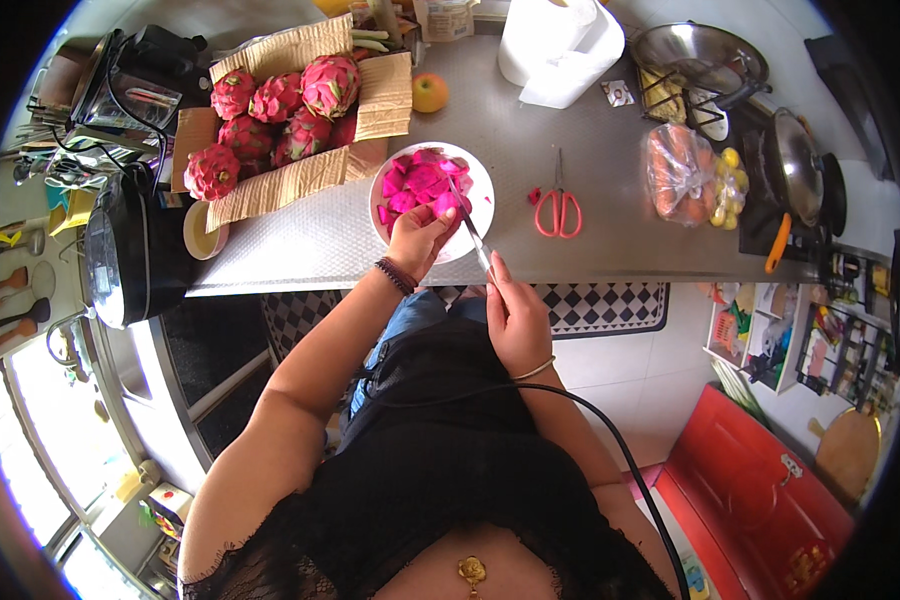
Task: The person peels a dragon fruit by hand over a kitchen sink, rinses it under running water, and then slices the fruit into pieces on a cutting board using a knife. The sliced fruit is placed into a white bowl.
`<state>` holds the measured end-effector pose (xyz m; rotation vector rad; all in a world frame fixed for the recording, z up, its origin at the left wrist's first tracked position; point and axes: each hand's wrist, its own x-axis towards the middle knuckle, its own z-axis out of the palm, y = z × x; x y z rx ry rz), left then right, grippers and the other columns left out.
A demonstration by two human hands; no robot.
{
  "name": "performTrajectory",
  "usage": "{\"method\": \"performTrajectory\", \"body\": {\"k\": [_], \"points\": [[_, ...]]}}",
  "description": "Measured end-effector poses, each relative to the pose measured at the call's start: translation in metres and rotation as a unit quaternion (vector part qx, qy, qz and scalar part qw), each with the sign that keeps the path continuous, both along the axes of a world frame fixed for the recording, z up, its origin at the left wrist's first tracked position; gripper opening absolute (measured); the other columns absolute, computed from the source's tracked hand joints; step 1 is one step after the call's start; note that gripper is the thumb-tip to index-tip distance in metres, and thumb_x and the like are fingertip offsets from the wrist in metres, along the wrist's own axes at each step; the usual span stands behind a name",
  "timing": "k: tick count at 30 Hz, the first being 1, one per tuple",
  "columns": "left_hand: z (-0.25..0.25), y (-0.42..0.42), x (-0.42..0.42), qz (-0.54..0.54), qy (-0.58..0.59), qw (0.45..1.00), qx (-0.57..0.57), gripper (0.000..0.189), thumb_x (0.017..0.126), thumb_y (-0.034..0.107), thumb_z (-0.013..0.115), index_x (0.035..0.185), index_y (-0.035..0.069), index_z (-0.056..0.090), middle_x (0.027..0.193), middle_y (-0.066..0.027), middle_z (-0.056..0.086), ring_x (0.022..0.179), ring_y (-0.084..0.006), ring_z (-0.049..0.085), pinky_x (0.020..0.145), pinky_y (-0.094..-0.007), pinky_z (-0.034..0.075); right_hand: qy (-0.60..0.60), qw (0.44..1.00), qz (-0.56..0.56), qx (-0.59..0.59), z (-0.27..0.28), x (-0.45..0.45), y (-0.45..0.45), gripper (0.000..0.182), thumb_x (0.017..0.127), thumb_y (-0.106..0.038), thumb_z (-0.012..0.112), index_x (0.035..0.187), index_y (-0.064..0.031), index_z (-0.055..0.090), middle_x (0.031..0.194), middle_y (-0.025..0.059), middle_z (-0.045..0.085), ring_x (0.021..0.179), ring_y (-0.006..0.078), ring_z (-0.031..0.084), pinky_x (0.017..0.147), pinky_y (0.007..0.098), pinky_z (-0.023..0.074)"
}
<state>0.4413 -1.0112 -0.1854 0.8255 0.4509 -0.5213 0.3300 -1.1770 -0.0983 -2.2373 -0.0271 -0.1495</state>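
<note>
A white bowl [483,169] near the counter's front edge holds chunks of magenta dragon fruit flesh [421,178]. Over the bowl, my left hand [418,238] grips a larger peeled piece of dragon fruit [447,204] between thumb and fingers. My right hand [514,309] is closed around the handle of a knife [473,231]. Its blade points up and to the left across the bowl, against or just beside the held piece; I cannot tell how deep it sits. My left palm is hidden from view.
Whole dragon fruits [277,97] fill a cardboard box [281,187] at the left, with an apple [430,92] beside it. Red-handled scissors [559,213] lie right of the bowl. Further right are bagged fruit or vegetables [679,174] and a lidded pan [793,166]. Paper towels [547,41] stand behind.
</note>
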Motion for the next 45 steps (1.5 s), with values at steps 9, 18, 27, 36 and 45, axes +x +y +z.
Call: {"method": "performTrajectory", "body": {"k": [9,18,27,36,45], "points": [[0.002,0.000,0.001,0.010,0.060,0.998,-0.032,0.022,0.098,0.006,0.055,0.116,-0.006,0.058,0.117,-0.0134,0.064,0.112,-0.0236,0.062,0.100,-0.0336,0.051,0.069,0.996,0.014,-0.050,-0.001,0.010,0.006,0.041,0.093,-0.005,0.059,0.133,-0.0021,0.055,0.098,0.0170,0.070,0.086,0.0328,0.067,0.077,0.0373,0.0528],[-0.012,0.000,0.001,-0.001,0.074,0.997,-0.035,0.026,0.100,0.013,0.054,0.119,-0.004,0.059,0.119,-0.0134,0.063,0.115,-0.0245,0.061,0.101,-0.0358,0.051,0.058,0.998,0.007,0.033,-0.018,0.013,0.010,0.038,0.093,-0.006,0.059,0.131,0.0004,0.056,0.095,0.0176,0.069,0.083,0.0285,0.068,0.077,0.0343,0.0530],[-0.022,0.010,0.013,-0.033,0.081,0.995,-0.045,0.022,0.097,0.011,0.060,0.115,-0.002,0.061,0.113,-0.0096,0.065,0.104,-0.0211,0.064,0.092,-0.0312,0.055,0.234,0.924,-0.059,0.296,-0.028,0.015,-0.001,0.038,0.098,-0.010,0.057,0.132,0.0040,0.054,0.093,0.0117,0.070,0.080,0.0114,0.065,0.071,0.0278,0.0510],[-0.009,0.001,0.017,0.022,0.099,0.990,0.093,0.020,0.097,0.002,0.056,0.116,-0.004,0.057,0.110,-0.0107,0.062,0.098,-0.0228,0.065,0.088,-0.0326,0.057,0.066,0.995,0.011,-0.078,-0.004,0.009,0.004,0.045,0.093,-0.008,0.060,0.137,-0.0074,0.053,0.095,0.0130,0.068,0.081,0.0307,0.064,0.074,0.0395,0.0517],[-0.024,0.003,0.015,0.031,0.080,0.996,0.017,0.020,0.099,0.003,0.049,0.117,-0.005,0.056,0.113,-0.0127,0.060,0.104,-0.0235,0.061,0.092,-0.0341,0.055,0.016,0.995,0.014,-0.098,-0.010,0.007,0.007,0.046,0.093,-0.017,0.060,0.139,-0.0152,0.053,0.074,0.0106,0.055,0.064,0.0302,0.059,0.056,0.0426,0.0500]]}}
